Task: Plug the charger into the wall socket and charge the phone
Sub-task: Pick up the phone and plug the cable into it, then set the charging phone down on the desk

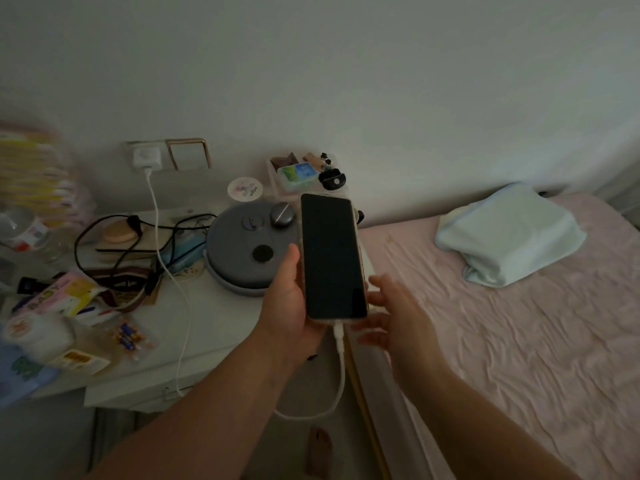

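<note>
My left hand (285, 306) grips a phone (330, 254) upright, its dark screen facing me, between the nightstand and the bed. A white cable (173, 275) is plugged into the phone's bottom end, loops down and runs across the nightstand up to a white charger (147, 158) that sits in the wall socket (138, 147). My right hand (391, 313) hovers just right of the phone's lower edge, fingers spread, holding nothing.
The white nightstand (221, 327) carries a round grey device (251, 247), black cords (114, 244), packets, batteries and jars. A tray of small items (301, 174) stands by the wall. The bed with a pink sheet (519, 341) and a light-blue pillow (509, 233) fills the right.
</note>
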